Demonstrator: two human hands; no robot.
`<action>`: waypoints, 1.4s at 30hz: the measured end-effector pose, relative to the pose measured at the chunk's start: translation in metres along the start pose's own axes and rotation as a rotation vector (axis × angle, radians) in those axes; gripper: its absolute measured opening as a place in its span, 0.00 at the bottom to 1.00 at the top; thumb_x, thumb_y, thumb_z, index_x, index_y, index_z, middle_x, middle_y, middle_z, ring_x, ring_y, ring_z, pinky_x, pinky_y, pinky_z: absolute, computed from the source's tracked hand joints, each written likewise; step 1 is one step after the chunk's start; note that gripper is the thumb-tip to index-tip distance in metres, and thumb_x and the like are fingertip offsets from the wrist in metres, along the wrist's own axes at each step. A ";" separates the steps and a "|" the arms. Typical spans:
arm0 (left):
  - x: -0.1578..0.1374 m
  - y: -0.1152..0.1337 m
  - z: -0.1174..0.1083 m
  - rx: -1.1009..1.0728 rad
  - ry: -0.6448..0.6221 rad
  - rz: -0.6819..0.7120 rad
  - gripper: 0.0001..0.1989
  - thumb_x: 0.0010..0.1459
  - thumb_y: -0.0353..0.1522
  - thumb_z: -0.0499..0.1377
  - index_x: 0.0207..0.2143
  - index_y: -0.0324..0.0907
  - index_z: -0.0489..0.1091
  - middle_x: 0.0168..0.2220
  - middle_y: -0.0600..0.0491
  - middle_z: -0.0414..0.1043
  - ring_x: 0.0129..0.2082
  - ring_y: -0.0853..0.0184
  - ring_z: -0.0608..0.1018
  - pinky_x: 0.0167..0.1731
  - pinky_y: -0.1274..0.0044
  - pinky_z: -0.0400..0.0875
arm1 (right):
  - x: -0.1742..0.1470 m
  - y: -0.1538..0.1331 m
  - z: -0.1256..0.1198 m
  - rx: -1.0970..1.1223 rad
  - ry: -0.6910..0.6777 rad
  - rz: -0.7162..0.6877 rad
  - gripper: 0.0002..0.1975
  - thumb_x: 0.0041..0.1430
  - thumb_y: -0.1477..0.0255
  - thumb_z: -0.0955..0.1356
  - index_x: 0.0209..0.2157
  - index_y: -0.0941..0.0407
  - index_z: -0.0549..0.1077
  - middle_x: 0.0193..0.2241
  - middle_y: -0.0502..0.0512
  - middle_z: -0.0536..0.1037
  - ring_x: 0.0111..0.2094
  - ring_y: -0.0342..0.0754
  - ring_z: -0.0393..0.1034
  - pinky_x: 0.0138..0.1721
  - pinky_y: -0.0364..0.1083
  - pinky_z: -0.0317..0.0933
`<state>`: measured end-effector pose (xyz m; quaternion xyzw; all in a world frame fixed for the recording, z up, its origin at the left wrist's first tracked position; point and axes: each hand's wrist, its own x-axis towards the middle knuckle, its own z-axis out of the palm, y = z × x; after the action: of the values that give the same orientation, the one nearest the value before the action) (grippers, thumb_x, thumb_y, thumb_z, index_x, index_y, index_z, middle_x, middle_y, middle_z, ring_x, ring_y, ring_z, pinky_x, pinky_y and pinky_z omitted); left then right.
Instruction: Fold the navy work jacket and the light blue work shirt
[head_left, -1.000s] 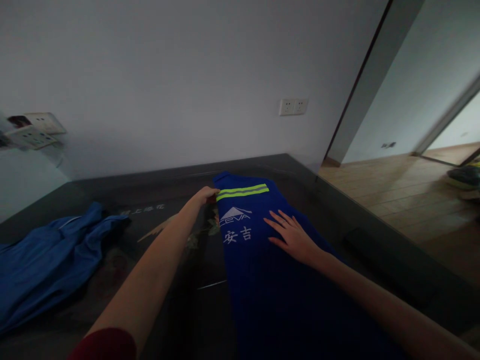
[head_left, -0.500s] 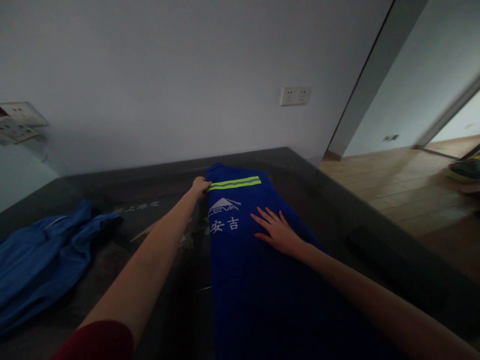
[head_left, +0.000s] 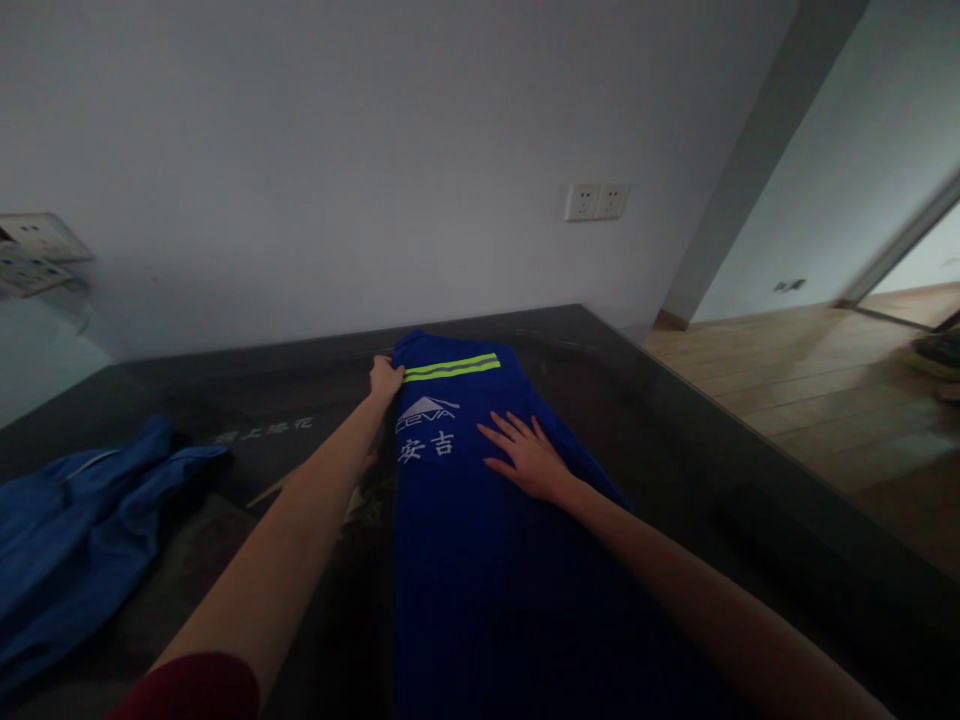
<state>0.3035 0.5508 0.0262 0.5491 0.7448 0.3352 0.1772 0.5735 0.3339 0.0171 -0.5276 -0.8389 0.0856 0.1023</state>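
Note:
A folded dark blue work jacket (head_left: 457,540) lies lengthwise on the dark tabletop, with a yellow-green reflective stripe (head_left: 450,368) across its far part. White "CEVA" lettering and Chinese characters show below the stripe. At the jacket's left edge, by the end of the stripe, my left hand (head_left: 386,378) is closed with its fingers pinching the fabric. My right hand (head_left: 525,455) rests flat on the jacket, right of the lettering, fingers spread. The near end of the jacket fades into shadow.
A second, lighter blue garment (head_left: 82,530) lies crumpled on the table's left side. The dark table (head_left: 600,370) meets a wall behind it, with a double socket (head_left: 596,202). Another socket panel (head_left: 45,238) is at far left. Wooden floor (head_left: 780,370) lies beyond the right edge.
The view has shifted slightly; the jacket and both hands now appear a little further left. Both hands keep the same places on the jacket.

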 end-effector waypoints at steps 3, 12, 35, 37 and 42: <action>-0.022 0.008 -0.003 0.074 0.102 0.105 0.27 0.56 0.32 0.57 0.57 0.38 0.56 0.56 0.40 0.64 0.56 0.56 0.67 0.53 0.66 0.63 | -0.002 0.001 0.000 0.007 0.068 -0.008 0.31 0.64 0.52 0.54 0.64 0.50 0.52 0.66 0.56 0.48 0.66 0.57 0.39 0.62 0.64 0.37; -0.167 0.002 -0.009 0.520 -0.310 0.944 0.25 0.65 0.44 0.44 0.62 0.50 0.56 0.65 0.51 0.52 0.66 0.56 0.52 0.62 0.57 0.44 | -0.025 0.036 -0.006 -0.113 0.170 0.162 0.35 0.65 0.54 0.54 0.62 0.67 0.56 0.64 0.68 0.52 0.66 0.56 0.42 0.63 0.59 0.42; -0.329 -0.014 -0.067 0.437 -0.547 1.144 0.25 0.66 0.43 0.43 0.64 0.53 0.51 0.66 0.52 0.48 0.66 0.59 0.50 0.63 0.57 0.42 | -0.111 -0.003 -0.011 -0.032 0.044 -0.072 0.34 0.63 0.53 0.57 0.65 0.58 0.52 0.65 0.61 0.51 0.66 0.55 0.42 0.63 0.60 0.42; -0.337 -0.016 -0.069 0.453 -0.568 1.123 0.25 0.66 0.43 0.43 0.64 0.53 0.50 0.67 0.51 0.48 0.66 0.59 0.50 0.62 0.57 0.43 | -0.125 -0.001 -0.010 -0.029 -0.009 -0.066 0.34 0.63 0.52 0.57 0.64 0.57 0.53 0.65 0.61 0.52 0.65 0.55 0.43 0.63 0.60 0.43; -0.341 -0.011 -0.067 0.473 -0.575 1.085 0.25 0.66 0.43 0.43 0.64 0.54 0.51 0.66 0.52 0.48 0.66 0.58 0.51 0.62 0.56 0.44 | -0.140 0.015 -0.009 -0.005 0.040 -0.060 0.29 0.64 0.57 0.58 0.62 0.57 0.59 0.63 0.62 0.56 0.64 0.54 0.48 0.63 0.59 0.43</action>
<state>0.3671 0.2085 0.0307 0.9386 0.3386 0.0441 0.0497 0.6478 0.2141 0.0109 -0.5042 -0.8523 0.0700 0.1201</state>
